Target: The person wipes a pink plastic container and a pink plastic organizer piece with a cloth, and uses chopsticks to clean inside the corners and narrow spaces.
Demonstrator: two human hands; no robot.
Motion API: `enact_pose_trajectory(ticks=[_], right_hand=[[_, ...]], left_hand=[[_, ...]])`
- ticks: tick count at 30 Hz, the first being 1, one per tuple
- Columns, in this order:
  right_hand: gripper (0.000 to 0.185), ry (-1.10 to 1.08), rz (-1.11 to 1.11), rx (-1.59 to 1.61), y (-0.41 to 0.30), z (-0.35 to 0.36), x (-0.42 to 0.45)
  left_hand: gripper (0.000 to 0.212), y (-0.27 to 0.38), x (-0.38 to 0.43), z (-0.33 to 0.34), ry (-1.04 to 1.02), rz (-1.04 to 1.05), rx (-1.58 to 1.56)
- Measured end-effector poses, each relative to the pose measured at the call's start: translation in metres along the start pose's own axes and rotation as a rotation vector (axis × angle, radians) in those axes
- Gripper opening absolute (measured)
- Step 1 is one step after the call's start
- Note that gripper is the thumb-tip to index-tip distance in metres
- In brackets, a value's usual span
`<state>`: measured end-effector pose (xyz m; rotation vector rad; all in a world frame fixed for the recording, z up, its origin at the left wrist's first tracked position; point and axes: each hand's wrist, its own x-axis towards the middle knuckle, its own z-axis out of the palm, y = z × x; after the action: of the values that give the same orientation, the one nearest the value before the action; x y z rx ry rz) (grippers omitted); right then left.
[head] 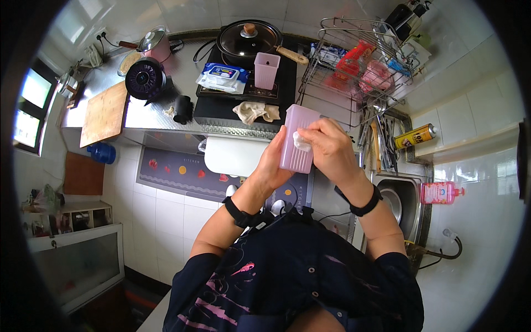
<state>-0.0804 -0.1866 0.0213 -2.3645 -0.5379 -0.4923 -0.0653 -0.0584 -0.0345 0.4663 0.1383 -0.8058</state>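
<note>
My left hand (272, 164) holds a pink ribbed plastic container (297, 124) by its left side and lower end, in front of the counter. A crumpled white wipe (302, 142) is pinched in the fingers of my right hand (333, 149) and lies against the container's ribbed face. On the induction cooker beyond stand a similar pink plastic container (266, 71), upright, and a pack of wet wipes (223, 78) with its lid closed. A beige cloth (256, 112) lies crumpled at the cooker's front edge.
Behind are a lidded frying pan (249, 39) and a wire dish rack (315, 74). Left on the counter are a wooden cutting board (103, 112), a round black appliance (145, 79) and a pink pot (157, 50). To the right are a foam cleaner can (415, 136), a sink (410, 211) and a pink pump bottle (440, 193).
</note>
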Motion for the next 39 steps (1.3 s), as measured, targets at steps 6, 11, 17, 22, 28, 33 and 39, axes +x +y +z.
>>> enact_pose_trajectory(ticks=[6, 11, 17, 22, 28, 33, 39], right_hand=[[0.016, 0.148, 0.013, -0.095, 0.017, -0.006, 0.002], [0.015, 0.005, -0.126, 0.079, -0.009, 0.006, -0.016], [0.02, 0.203, 0.039, -0.113, 0.028, 0.006, 0.016], [0.021, 0.138, -0.081, -0.038, 0.003, 0.025, 0.027], [0.021, 0.181, -0.023, -0.027, 0.007, 0.032, 0.038], [0.02, 0.163, 0.025, 0.01, 0.0, 0.038, 0.04], [0.023, -0.028, -0.18, 0.04, -0.021, 0.052, 0.034]], left_hand=[[0.044, -0.014, 0.008, 0.0, -0.009, -0.001, 0.016], [0.042, 0.001, 0.016, -0.01, -0.154, 0.074, -0.003], [0.041, 0.01, 0.009, 0.011, 0.11, -0.044, 0.114], [0.041, 0.034, 0.021, 0.004, 0.037, -0.034, 0.146], [0.041, 0.05, 0.019, 0.006, 0.041, -0.026, 0.221], [0.041, 0.056, 0.015, 0.002, 0.019, -0.017, 0.215], [0.044, 0.066, 0.017, -0.007, 0.0, 0.028, 0.164]])
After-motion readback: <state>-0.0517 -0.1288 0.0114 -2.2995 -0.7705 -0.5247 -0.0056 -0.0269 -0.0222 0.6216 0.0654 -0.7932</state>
